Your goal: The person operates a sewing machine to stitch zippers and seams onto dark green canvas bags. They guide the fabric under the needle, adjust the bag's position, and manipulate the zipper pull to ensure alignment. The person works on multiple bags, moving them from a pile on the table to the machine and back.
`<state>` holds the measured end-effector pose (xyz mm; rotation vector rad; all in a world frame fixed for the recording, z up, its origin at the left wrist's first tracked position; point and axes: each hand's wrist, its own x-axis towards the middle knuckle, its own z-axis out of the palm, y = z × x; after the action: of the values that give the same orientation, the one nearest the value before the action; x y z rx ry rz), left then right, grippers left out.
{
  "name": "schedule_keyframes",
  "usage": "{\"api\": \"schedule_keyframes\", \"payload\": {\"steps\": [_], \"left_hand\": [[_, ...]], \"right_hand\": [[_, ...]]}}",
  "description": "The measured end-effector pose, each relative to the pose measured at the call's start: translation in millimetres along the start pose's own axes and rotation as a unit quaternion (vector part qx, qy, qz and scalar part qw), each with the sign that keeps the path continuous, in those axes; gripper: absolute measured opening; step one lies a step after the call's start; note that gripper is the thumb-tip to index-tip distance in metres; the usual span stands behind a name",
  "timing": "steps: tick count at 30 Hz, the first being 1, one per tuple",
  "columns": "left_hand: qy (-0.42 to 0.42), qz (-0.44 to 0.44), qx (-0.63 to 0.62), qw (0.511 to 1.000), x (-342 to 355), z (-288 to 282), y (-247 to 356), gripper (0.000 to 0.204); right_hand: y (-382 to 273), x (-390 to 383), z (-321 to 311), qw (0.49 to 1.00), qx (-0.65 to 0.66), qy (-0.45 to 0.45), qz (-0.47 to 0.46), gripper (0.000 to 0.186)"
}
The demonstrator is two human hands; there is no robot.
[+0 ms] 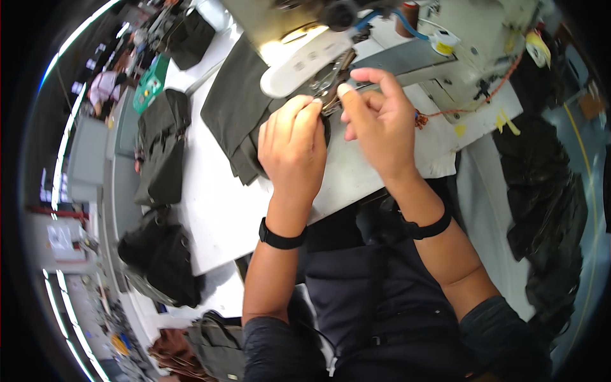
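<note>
Beside the metal needle parts point(330, 89) of a sewing machine point(309, 63), my left hand point(294, 143) rests over a dark olive fabric piece point(232, 105). Its fingers are bent and close together, with the tips drawn in by the thumb; what they pinch is hidden. My right hand point(384, 130) is raised just right of the needle area. Its thumb and index finger are apart, the other fingers curl loosely, and nothing shows between them. The fabric spreads left from under the machine head, and its near edge hangs in folds by my left wrist.
Folded dark fabric bundles point(162, 149) and a dark bag-like heap point(162, 258) lie on the left. A brown thread spool point(407, 19) stands behind the machine. An orange cord point(474, 105) runs across its right side. Dark cloth point(541, 191) hangs at right.
</note>
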<state>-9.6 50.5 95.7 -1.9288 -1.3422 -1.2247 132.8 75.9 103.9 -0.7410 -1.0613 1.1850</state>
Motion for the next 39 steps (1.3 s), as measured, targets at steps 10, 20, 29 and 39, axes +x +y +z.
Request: {"api": "schedule_keyframes", "payload": {"steps": [10, 20, 29, 39], "left_hand": [[0.045, -0.002, -0.011, 0.999, -5, 5, 1, 0.022], [0.049, -0.002, 0.002, 0.999, -7, 7, 0, 0.023], [0.060, -0.013, -0.019, 0.998, -7, 11, 0, 0.023], [0.060, -0.009, -0.020, 0.998, -8, 12, -2, 0.025]], "right_hand": [[-16, 33, -19, 0.989, -0.045, -0.118, 0.083, 0.034], [-18, 26, -3, 0.972, -0.205, -0.110, 0.041, 0.033], [-12, 29, 4, 0.990, -0.032, -0.108, 0.085, 0.047], [-55, 49, -7, 0.899, -0.361, -0.225, 0.103, 0.036]]}}
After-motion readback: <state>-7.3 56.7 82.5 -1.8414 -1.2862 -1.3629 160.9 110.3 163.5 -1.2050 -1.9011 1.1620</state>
